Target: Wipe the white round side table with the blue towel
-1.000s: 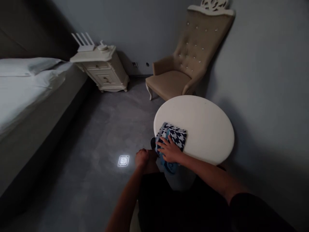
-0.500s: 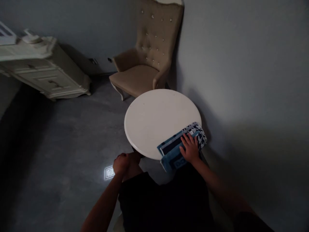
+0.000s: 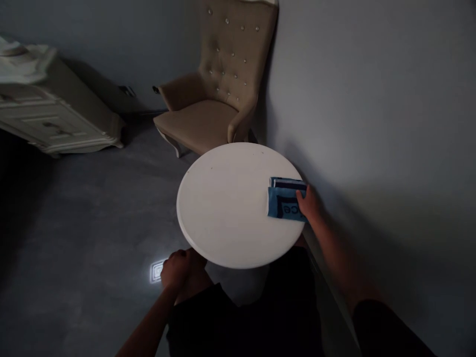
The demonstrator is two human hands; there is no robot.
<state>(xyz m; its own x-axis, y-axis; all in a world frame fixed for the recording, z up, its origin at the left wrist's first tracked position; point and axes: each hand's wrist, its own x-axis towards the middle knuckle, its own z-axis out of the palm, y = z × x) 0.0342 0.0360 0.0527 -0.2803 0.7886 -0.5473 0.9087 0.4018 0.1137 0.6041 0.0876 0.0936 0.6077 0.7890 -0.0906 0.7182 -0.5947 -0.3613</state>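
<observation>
A folded blue towel (image 3: 283, 202) with dark bands and pale edging lies at the right side of the round white table (image 3: 226, 213). Part of a dark printed word shows on it. My right hand (image 3: 309, 202) grips its right end, the thumb on top and the other fingers mostly hidden at the table's edge. Below the table's left front edge, my left hand (image 3: 175, 269) rests on my bare knee (image 3: 197, 277). Its fingers are curled and appear to hold nothing; their tips are hidden.
Behind the table stands a tan button-tufted armchair (image 3: 197, 119). A pale carved cabinet (image 3: 63, 114) is at the back left. The grey wall (image 3: 372, 124) runs close along the right side. A bright square light patch (image 3: 156, 271) shows on the floor.
The towel has moved from the table's front right edge further back onto the tabletop, and its patterned end no longer shows. My right hand went from lying spread on it to gripping its right end.
</observation>
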